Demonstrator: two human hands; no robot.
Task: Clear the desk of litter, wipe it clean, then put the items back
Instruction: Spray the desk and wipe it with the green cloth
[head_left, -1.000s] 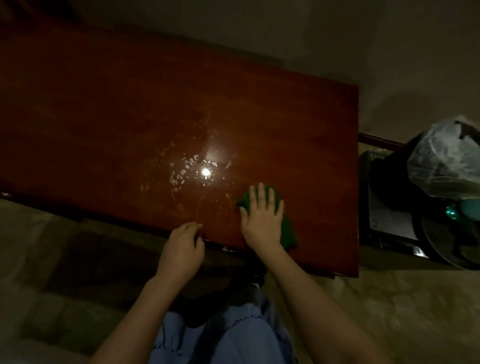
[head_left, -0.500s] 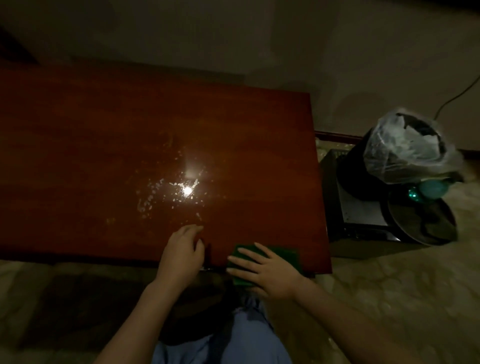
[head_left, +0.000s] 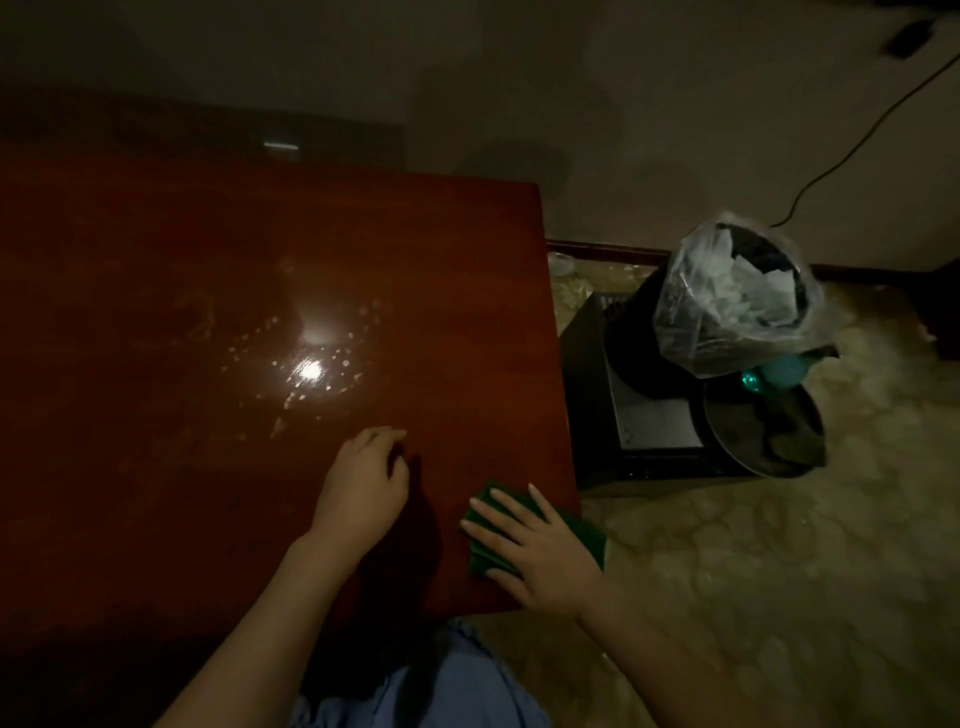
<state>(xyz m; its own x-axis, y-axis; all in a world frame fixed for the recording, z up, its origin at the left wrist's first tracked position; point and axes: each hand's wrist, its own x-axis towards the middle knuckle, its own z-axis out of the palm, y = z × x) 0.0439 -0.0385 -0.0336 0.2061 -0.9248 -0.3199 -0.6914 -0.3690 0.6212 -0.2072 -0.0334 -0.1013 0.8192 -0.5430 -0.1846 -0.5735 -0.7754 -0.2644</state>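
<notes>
Tabletop (head_left: 156, 260): reddish wood, glossy, wet droplets near the glare spot. Green cloth (head_left: 480, 556) looks matt and soft. Bin bag (head_left: 727, 306): thin clear plastic, crinkled.

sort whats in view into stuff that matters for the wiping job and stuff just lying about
Part of the job:
- desk, with wet droplets
- green cloth at the desk's near right corner
- right hand flat on the cloth
- left hand resting on the desk
- bagged litter bin

Just lying about:
- black box beside the desk
- round dark lid
- wall cable
</notes>
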